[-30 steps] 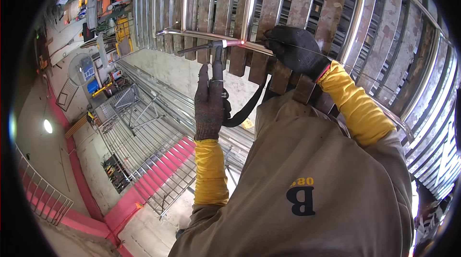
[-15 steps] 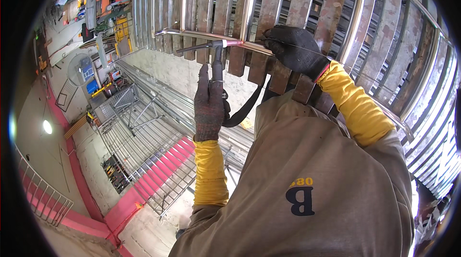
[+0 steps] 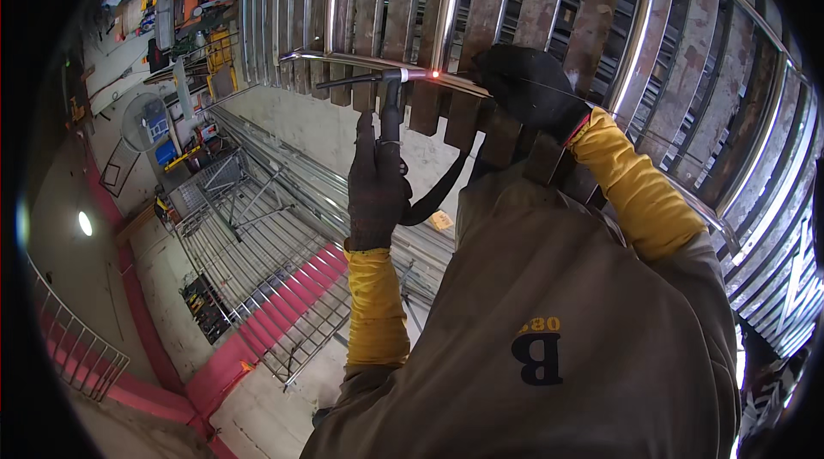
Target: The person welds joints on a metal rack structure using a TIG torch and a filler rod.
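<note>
My gloved left hand (image 3: 375,189) is closed round the handle of a TIG welding torch (image 3: 392,107), whose black cable (image 3: 442,189) loops down beside it. The torch's pinkish nozzle points right, to where a shiny upright tube (image 3: 450,4) meets a crosswise metal tube (image 3: 356,58). A small red-orange glow shows at that joint. To the right of it, my gloved right hand (image 3: 525,92) pinches a thin filler rod (image 3: 562,97) that trails back over the wrist. Its fingers are near the crosswise tube; whether they touch it is unclear.
Worn flat metal slats (image 3: 592,13) form the bench under the tubes. Left of me, a barred metal frame (image 3: 257,257) and long tubes (image 3: 300,169) lie on the floor. A round fan (image 3: 146,123), tools and a yellow case (image 3: 220,60) are farther off.
A red-orange glow has appeared at the nozzle tip on the joint, and the picture has darkened. The torch has shifted very slightly right; the right hand has hardly moved.
</note>
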A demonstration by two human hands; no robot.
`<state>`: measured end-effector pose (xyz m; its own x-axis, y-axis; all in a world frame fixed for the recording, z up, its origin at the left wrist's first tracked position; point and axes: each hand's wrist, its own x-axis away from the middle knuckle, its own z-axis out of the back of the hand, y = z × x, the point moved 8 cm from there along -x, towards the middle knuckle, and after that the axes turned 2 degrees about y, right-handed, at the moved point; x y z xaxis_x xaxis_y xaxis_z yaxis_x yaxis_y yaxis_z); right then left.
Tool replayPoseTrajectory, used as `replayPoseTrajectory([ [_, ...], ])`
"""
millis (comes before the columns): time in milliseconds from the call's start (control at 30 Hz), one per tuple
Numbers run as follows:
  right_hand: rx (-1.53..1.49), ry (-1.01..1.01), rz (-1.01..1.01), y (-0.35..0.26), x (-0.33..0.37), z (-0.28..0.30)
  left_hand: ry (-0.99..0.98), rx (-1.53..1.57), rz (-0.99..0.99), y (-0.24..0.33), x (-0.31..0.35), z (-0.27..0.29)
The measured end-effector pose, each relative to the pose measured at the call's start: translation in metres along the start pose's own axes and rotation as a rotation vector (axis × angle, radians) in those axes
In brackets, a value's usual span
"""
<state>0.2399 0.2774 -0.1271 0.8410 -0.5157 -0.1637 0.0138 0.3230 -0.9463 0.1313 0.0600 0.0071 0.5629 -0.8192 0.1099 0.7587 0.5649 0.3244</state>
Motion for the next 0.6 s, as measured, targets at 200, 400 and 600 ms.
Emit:
replayPoseTrajectory([
  [200, -0.023, 0.067, -0.012, 0.004, 0.0, 0.006, -0.073, 0.454, 0.561, -0.014, -0.002, -0.001],
  [400, 0.006, 0.034, -0.031, 0.003, 0.0, 0.005, -0.086, 0.64, 0.72, -0.017, 0.0, -0.002],
  [600, 0.035, 0.034, -0.042, 0.002, -0.001, 0.005, -0.057, 0.644, 0.711, -0.009, 0.003, -0.003],
])
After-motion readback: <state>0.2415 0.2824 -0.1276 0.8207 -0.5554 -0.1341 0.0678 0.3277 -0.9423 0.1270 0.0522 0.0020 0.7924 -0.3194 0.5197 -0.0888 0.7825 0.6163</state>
